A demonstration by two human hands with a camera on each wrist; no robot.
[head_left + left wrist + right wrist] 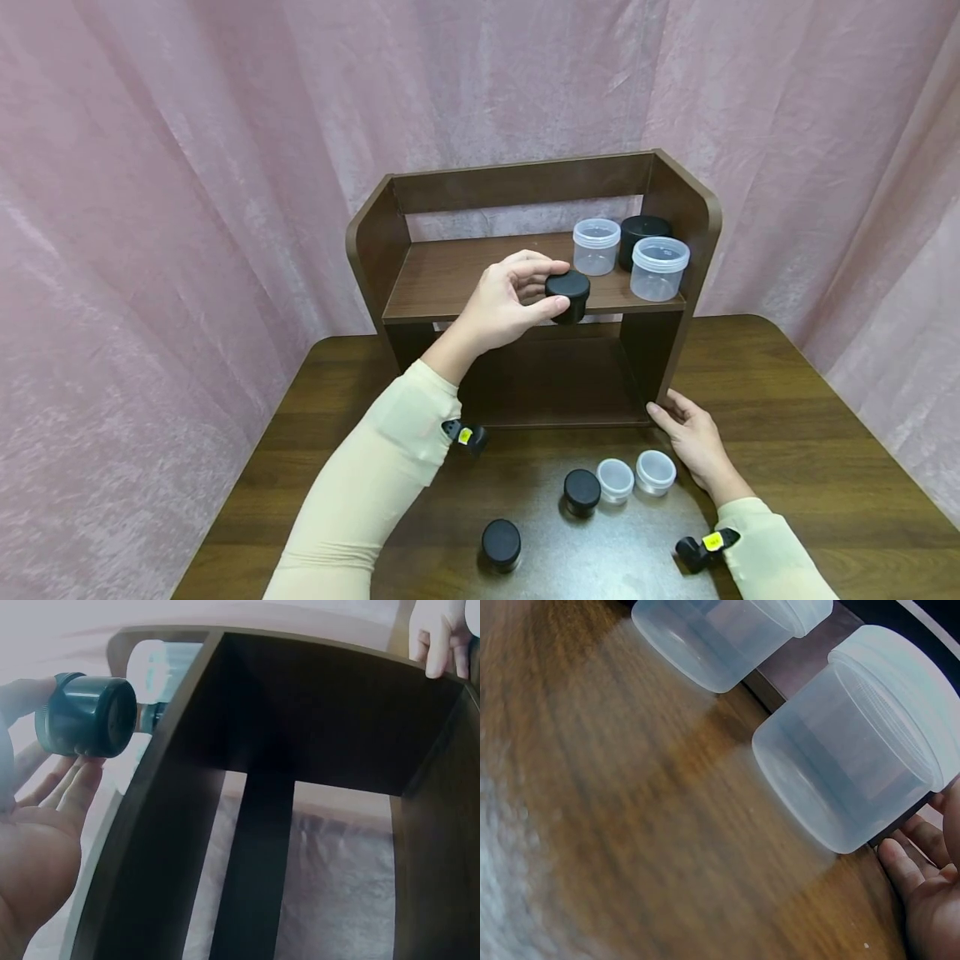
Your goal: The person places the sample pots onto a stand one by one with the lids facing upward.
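Note:
My left hand (504,302) pinches a small black lidded jar (568,297) between thumb and fingers, at the front edge of the upper board of a brown two-tier shelf (517,185). In the left wrist view the same jar (88,716) lies sideways across the picture, fingers around its side. Low at the shelf's right side, my right hand (693,437) grips the bottom front corner, thumb at the front and fingers on the outer side. Two clear jars (658,271) and a larger black jar (645,227) stand at the upper board's right end.
On the table (757,375) before the shelf are two small clear jars (656,472) and a black-lidded jar (582,490), close to my right hand. Another black-lidded jar (501,542) stands nearer the front. A pink curtain (487,75) hangs behind.

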